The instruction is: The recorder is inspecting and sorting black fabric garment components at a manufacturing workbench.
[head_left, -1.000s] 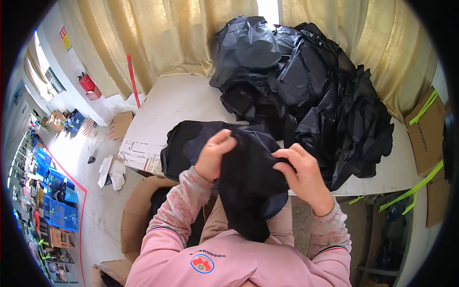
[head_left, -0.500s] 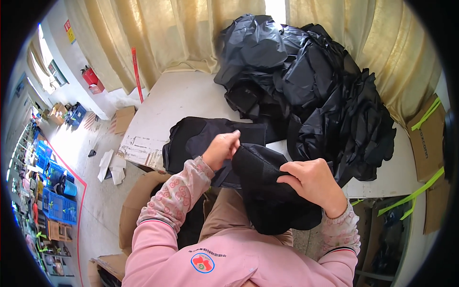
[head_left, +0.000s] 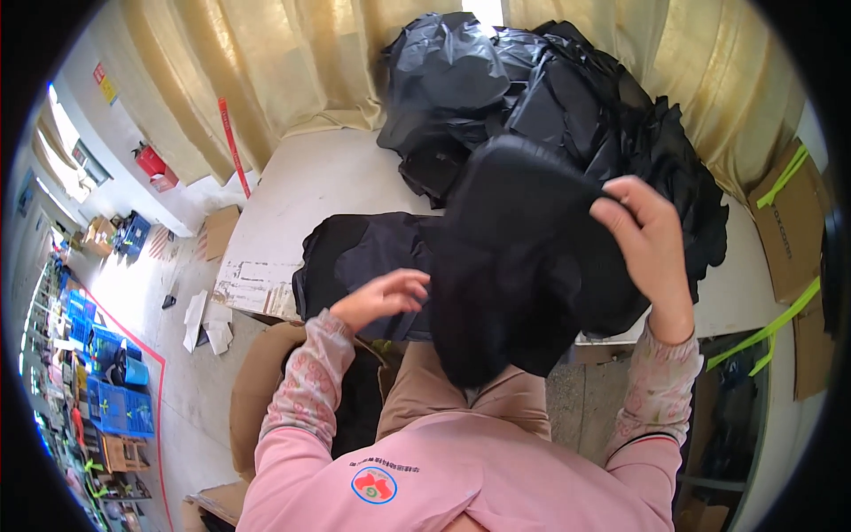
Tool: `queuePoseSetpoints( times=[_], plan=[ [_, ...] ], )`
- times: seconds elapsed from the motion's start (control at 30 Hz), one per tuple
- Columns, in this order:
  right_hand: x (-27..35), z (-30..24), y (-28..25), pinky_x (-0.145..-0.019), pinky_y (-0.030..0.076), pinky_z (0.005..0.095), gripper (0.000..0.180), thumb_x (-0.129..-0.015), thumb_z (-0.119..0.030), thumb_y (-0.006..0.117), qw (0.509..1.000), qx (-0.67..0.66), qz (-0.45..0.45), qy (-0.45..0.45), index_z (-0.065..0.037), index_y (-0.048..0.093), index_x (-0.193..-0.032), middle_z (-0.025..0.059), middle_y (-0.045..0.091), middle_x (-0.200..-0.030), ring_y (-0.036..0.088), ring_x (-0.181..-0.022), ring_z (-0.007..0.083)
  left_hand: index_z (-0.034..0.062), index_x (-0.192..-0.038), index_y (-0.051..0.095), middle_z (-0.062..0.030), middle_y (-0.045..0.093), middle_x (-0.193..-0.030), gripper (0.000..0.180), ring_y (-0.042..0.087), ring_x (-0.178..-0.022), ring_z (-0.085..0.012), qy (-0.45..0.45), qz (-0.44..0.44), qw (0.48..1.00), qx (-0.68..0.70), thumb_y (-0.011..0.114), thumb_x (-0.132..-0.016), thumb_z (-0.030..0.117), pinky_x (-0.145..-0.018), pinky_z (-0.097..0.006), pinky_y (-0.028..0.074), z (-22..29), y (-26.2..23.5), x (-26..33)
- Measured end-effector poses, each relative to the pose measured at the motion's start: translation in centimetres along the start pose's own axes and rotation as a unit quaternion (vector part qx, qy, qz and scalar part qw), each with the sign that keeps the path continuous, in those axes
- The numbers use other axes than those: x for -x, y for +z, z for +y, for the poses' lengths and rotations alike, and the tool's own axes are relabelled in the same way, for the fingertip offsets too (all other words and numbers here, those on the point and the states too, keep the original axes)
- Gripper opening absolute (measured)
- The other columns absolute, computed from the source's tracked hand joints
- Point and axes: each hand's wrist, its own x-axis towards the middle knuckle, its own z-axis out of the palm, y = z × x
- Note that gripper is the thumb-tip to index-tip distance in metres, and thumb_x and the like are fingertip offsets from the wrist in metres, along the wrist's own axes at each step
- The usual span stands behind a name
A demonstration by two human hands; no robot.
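My right hand [head_left: 651, 244] pinches the upper right edge of a black fabric piece [head_left: 523, 257], which hangs raised and slightly blurred in front of me, over the table's near edge. My left hand [head_left: 381, 300] is beside the piece's left edge, fingers apart and slightly curled; whether the fingertips touch the cloth is unclear. Behind that hand, more black fabric pieces [head_left: 368, 253] lie flat on the white table [head_left: 310, 173]. The raised piece hides their right end.
A large heap of shiny black sheet material [head_left: 461, 75] covers the table's back right. An opened cardboard box [head_left: 253, 381] stands below the left near edge. Cardboard with green straps [head_left: 789, 230] is at the right. Yellow curtains [head_left: 292, 62] hang behind; blue crates [head_left: 115, 408] stand far left.
My right hand has lifted the black fabric piece up and away, spreading it wider. My left hand has let go of its top edge and moved down and left.
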Motion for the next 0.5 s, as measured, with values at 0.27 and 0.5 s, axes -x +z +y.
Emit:
queuePoseSetpoints(
  times=[0.27, 0.5],
  plan=[
    [-2.3, -1.2, 1.1, -0.071, 0.044, 0.0172, 0.014, -0.093, -0.013, 0.062, 0.937, -0.342, 0.062, 0.044, -0.001, 0.064, -0.102, -0.0033, 0.063, -0.088, 0.055, -0.078, 0.0021, 0.0212, -0.152, 0.011, -0.0062, 0.026, -0.154, 0.104, 0.04, -0.133, -0.0316, 0.053, 0.035, 0.958, 0.281, 0.062, -0.076, 0.07, -0.109, -0.049, 0.03, -6.3, 9.6, -1.2],
    [-1.6, -2.7, 2.5, -0.074, 0.046, 0.0188, 0.014, -0.095, -0.012, 0.059, 0.89, -0.453, 0.011, 0.04, -0.002, 0.062, -0.104, -0.0002, 0.066, -0.093, 0.059, -0.081, 0.0043, 0.0033, -0.136, 0.045, -0.0131, 0.053, -0.135, 0.067, 0.051, -0.124, -0.0272, -0.03, -0.006, 0.871, 0.489, 0.053, -0.092, 0.054, -0.105, -0.042, 0.038, -4.3, 8.2, -6.3]
  ],
)
